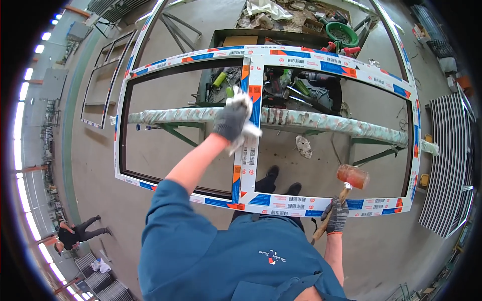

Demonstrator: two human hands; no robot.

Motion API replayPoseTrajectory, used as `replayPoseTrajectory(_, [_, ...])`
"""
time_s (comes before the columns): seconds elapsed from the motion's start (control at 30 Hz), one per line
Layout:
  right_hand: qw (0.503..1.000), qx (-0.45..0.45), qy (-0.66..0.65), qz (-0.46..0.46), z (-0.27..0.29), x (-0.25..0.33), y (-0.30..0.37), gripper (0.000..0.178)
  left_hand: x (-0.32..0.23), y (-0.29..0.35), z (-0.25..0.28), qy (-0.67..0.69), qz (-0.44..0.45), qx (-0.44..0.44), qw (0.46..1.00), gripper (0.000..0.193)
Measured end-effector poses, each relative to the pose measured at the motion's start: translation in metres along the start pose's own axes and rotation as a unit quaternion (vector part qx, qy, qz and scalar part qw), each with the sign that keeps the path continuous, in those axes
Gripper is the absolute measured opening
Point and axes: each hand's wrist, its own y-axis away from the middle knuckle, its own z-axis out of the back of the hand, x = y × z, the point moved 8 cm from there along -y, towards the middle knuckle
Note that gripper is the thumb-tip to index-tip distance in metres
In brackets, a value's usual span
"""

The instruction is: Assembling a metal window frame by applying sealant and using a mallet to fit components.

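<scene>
A large rectangular window frame, wrapped in white, blue and orange printed film, lies flat in front of me. A mullion divides it into two openings. My left hand, in a dark grey glove, is closed on a crumpled white rag at the left side of the mullion. Close to the near rail, my right hand, in a striped grey glove, grips the wooden handle of a mallet. Its reddish, translucent head points up over the right opening, apart from the frame.
A cloth-wrapped support bar on green legs runs beneath the frame. Beyond it stands a bench with tools and a green bowl of small parts. Another frame stands at left, stacked profiles at right. A person is far left.
</scene>
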Motion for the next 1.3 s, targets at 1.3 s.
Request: replayPoseTrajectory(1.3, [0.995,-0.074,-0.065,0.008,-0.004,0.004,0.014,0.015,0.038,-0.127,-0.016,-0.064,-0.062,-0.035,0.995,0.022])
